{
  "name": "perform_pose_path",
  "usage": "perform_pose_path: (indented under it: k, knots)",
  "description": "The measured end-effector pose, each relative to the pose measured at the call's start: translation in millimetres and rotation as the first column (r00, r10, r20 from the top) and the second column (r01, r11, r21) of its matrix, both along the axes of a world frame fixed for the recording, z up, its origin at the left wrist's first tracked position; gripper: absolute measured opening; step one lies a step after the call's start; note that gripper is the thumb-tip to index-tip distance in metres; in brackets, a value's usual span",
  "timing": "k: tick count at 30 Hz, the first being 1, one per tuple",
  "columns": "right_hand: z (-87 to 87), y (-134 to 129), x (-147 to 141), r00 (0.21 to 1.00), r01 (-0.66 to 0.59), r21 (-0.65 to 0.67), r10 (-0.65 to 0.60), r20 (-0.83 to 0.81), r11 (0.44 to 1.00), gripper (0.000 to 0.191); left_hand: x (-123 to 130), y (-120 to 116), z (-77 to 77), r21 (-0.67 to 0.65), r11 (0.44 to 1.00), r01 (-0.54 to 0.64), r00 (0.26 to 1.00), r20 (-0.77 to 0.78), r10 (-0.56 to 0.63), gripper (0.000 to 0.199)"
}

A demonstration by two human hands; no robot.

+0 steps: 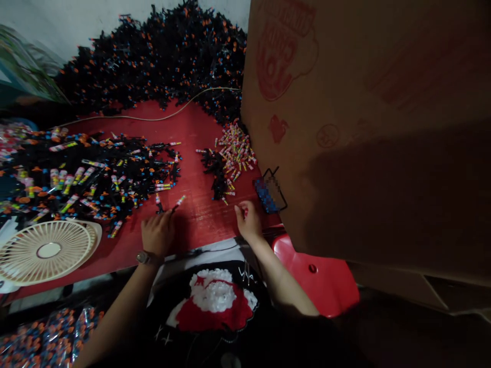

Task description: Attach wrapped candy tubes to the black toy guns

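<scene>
Just past the Santa shirt (213,301), the left hand (156,234) sat closer than the right hand (248,221) to a striped stick (179,200) slanting up and away from its fingertips (169,216), though I couldn't tell whether they gripped it.

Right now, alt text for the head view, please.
Two bare hands work at a red table seen from above: the left hand beside a striped tube, the right hand pinching something small. A heap of black pieces flecked orange and blue rises behind, and a cardboard box fills the right.
</scene>
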State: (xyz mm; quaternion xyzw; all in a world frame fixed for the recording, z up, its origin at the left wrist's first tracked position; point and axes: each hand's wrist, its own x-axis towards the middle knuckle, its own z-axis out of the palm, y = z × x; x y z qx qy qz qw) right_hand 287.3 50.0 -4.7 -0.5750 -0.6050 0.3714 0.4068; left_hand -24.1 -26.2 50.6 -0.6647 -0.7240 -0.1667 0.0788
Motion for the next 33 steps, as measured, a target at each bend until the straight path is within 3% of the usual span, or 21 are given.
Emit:
perform_pose_path:
  k: [4, 8, 11, 14, 16, 21, 26, 28, 30, 33]
  knots:
    - [-15.9, 5, -2, 0.999, -0.018, 0.124, 0.014, 0.028, 0.992, 0.045, -25, 29, 0.7, -0.138, 0.969, -0.207, 0.978, -0.035, 0.204, 0.044]
    - [-22.6, 2, -4, 0.996, -0.066, 0.155, 0.057, 0.061, 0.986, 0.045, -5, 50, 14.0, -0.061, 0.922, -0.381, 0.924, -0.042, 0.379, 0.072]
    - [-24.7, 1, -1, 0.999, -0.034, 0.140, 0.030, 0.027, 0.990, 0.036, 31, 63, 19.5, -0.050, 0.962, -0.267, 0.963, 0.015, 0.268, 0.079]
    - [-24.3, 2, 1, 1.000, -0.014, 0.162, 0.010, 0.021, 0.987, 0.030, 74, 85, 13.1, -0.100, 0.995, 0.008, 0.990, 0.142, 0.006, 0.054]
    - [-23.2, 4, 1, 0.999, -0.030, 0.175, 0.025, 0.033, 0.984, 0.030, 100, 106, 4.1, -0.145, 0.982, 0.118, 0.967, 0.242, -0.081, 0.046]
    - [-20.2, 5, 3, 0.997, -0.077, 0.244, 0.068, 0.048, 0.967, 0.035, 126, 147, -11.6, -0.316, 0.944, 0.092, 0.926, 0.377, 0.036, 0.043]
    - [-16.6, 0, -1, 0.966, 0.095, 0.258, -0.151, 0.208, 0.962, 0.034, 102, 143, -14.6, -0.306, 0.943, 0.135, 0.888, 0.460, 0.022, 0.028]
    - [-14.8, 0, -9, 0.934, 0.072, 0.230, -0.147, 0.327, 0.970, 0.030, 87, 131, -15.6, -0.285, 0.946, 0.157, 0.770, 0.635, 0.063, 0.033]
    - [-12.7, 1, -15, 0.894, 0.012, 0.198, -0.099, 0.438, 0.980, 0.028, 74, 116, -15.0, -0.280, 0.945, 0.167, 0.565, 0.813, 0.141, 0.042]
    - [-9.4, 4, -15, 0.853, -0.038, 0.146, -0.044, 0.520, 0.989, 0.030, 57, 88, -8.1, -0.303, 0.935, 0.182, 0.364, 0.905, 0.222, 0.059]
